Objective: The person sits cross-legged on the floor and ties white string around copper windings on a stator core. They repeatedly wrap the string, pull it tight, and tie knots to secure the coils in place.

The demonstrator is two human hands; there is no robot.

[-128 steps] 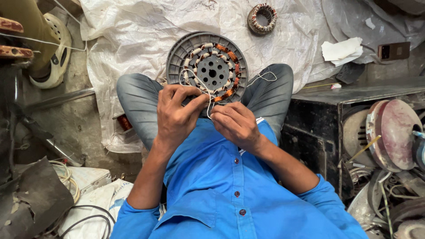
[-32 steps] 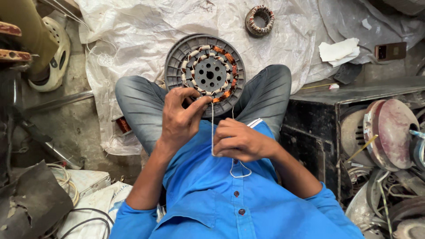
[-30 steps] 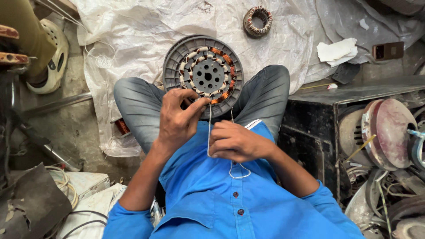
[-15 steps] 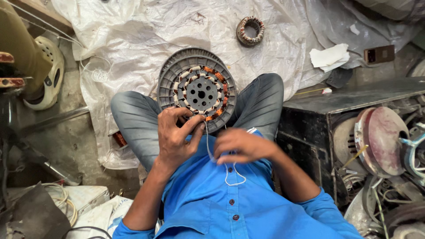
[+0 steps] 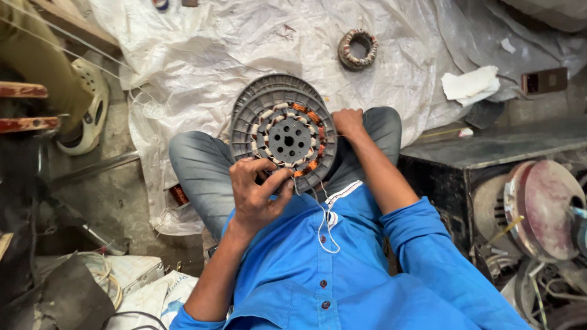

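Note:
A round grey fan stator (image 5: 283, 131) with copper and white-wrapped coils rests between my knees, leaning on my lap. My left hand (image 5: 260, 195) pinches a thin white thread (image 5: 326, 223) at the stator's lower rim; the thread loops down over my blue shirt. My right hand (image 5: 348, 123) lies on the stator's right rim with fingers curled against it, a thin strand running off from it.
A white plastic sheet (image 5: 202, 55) covers the floor ahead, with a smaller wound stator (image 5: 358, 49) and folded white cloth (image 5: 471, 83) on it. A dark metal box (image 5: 483, 165) and motor parts (image 5: 541, 208) crowd the right. Another person's sandalled foot (image 5: 85, 107) stands at left.
My right hand has left my chest and gone up to the stator's right rim. My left hand stays at the lower rim with the thread. The view has shifted downward.

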